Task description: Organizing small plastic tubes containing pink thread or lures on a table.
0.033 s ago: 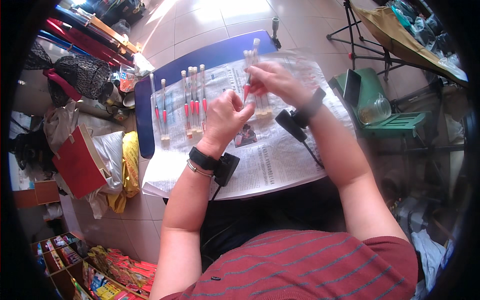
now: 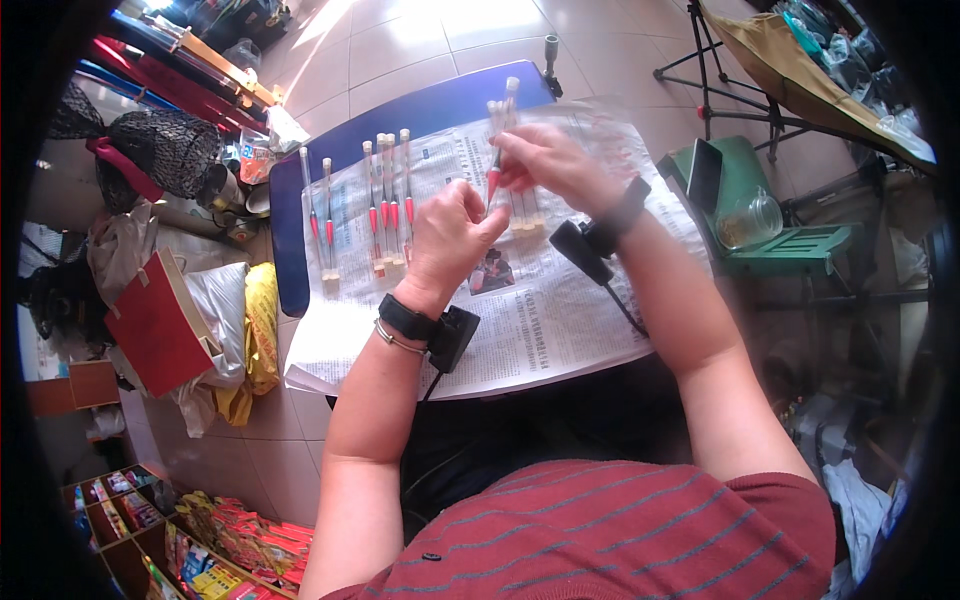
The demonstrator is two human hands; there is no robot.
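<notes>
My left hand (image 2: pixel 450 222) is closed in a pinch on the thin lower stem of a red-bodied fishing float (image 2: pixel 493 181). The fingers of my right hand (image 2: pixel 552 165) are closed round the same float just above, beside its red body. Behind and under my right hand lie several capped clear tubes (image 2: pixel 513 88), partly hidden by it. Left of my left hand, a group of clear tubes (image 2: pixel 384 205) with red floats inside lies in a row on the newspaper. Two more tubes with floats (image 2: pixel 328 225) lie farther left.
Newspaper (image 2: pixel 480 360) covers most of a blue table (image 2: pixel 430 98). To the right stands a green chair (image 2: pixel 780 255) with a clear jar (image 2: pixel 752 218) and a dark phone-like slab (image 2: pixel 704 172). Bags and a red box (image 2: pixel 160 320) sit at the left; a compartment box (image 2: pixel 125 520) is lower left.
</notes>
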